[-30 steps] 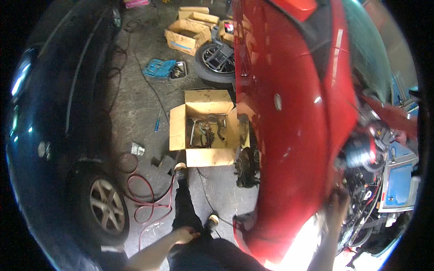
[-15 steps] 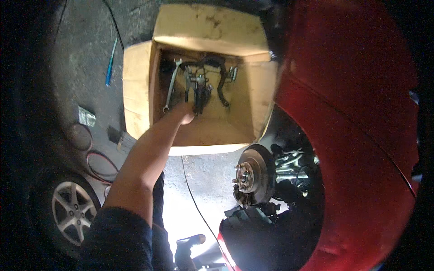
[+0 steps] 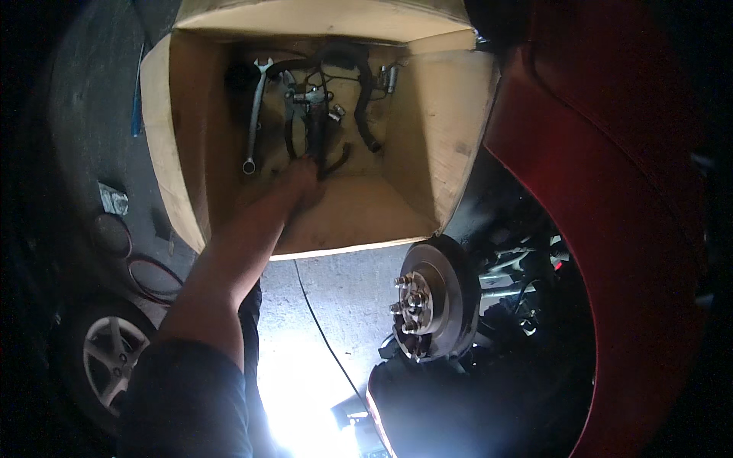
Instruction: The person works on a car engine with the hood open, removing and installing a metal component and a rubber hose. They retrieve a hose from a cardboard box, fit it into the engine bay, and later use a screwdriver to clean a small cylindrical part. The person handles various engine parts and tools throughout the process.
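Observation:
My left arm reaches into an open cardboard box (image 3: pixel 416 206). Low in the box, my left hand (image 3: pixel 304 177) appears closed round the lower end of a dark-handled, hammer-like tool (image 3: pixel 314 126) with a silver crosspiece on top. Shadow hides most of the fingers. Left of it lies a long silver combination wrench (image 3: pixel 256 114). A bent black hose (image 3: pixel 363 107) curves along the right side, and a small silver metal piece (image 3: pixel 337 113) sits close by. My right hand is out of view.
A brake disc hub (image 3: pixel 418 301) with studs stands just below the box. The red car body (image 3: pixel 634 229) fills the right side. At lower left is a wheel (image 3: pixel 114 355); red hose loops (image 3: pixel 149 278) lie above it. A black cable (image 3: pixel 324 336) crosses the glaring floor.
The view has shifted, so the box sits higher, further left and larger. My left hand is still at the dark tool's handle, which remains inside the box.

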A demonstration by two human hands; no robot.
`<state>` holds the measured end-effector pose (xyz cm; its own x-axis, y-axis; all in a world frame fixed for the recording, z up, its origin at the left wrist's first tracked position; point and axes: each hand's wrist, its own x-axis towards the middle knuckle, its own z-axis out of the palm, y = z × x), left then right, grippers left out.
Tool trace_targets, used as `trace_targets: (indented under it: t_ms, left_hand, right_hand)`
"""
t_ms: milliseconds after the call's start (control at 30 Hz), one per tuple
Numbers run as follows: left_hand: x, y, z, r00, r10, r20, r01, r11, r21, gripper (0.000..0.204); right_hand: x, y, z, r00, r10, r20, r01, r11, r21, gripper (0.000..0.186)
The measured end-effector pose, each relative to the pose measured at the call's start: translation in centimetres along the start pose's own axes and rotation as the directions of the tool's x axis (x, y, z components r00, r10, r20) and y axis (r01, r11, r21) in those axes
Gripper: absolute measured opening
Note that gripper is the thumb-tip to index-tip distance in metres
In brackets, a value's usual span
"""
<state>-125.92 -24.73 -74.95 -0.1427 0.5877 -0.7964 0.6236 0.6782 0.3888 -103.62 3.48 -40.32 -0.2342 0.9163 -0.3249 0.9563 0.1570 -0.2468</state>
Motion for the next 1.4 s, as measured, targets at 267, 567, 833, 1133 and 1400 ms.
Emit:
trace_targets:
  t_ms: [267,567,833,1133,1400]
  left_hand:
    - [1.4,-1.8,1.2,0.96,0.254,0.116,-0.251,0.967,-0.039,0.068]
    - [-0.7,0.2,-0.3,0.966,-0.256,0.033,0.256,0.934,-0.249,0.052]
    - [-2.7,6.3,-4.8,0.97,0.063,-0.237,-0.198,0.774,-0.602,0.055]
    - [8.0,12.2,-4.9,0.83,-0.557,0.02,0.304,0.422,-0.854,0.05]
    - [-11.3,8.7,-9.2,0.964,-0.264,-0.029,-0.039,-0.034,-0.999,0.012]
  right_hand:
    - [1.1,0.6,1.9,1.0,0.023,0.008,-0.023,1.0,0.0,0.037]
    - [1.8,1.0,2.6,0.998,0.05,0.03,-0.05,0.999,-0.007,0.04]
    - [2.4,1.7,3.2,0.998,0.055,0.038,-0.055,0.998,-0.007,0.042]
    - [2.4,2.5,3.3,0.999,0.029,0.032,-0.029,1.0,0.006,0.044]
    - [-1.3,2.7,-2.8,0.999,0.034,-0.008,-0.034,0.998,0.052,0.047]
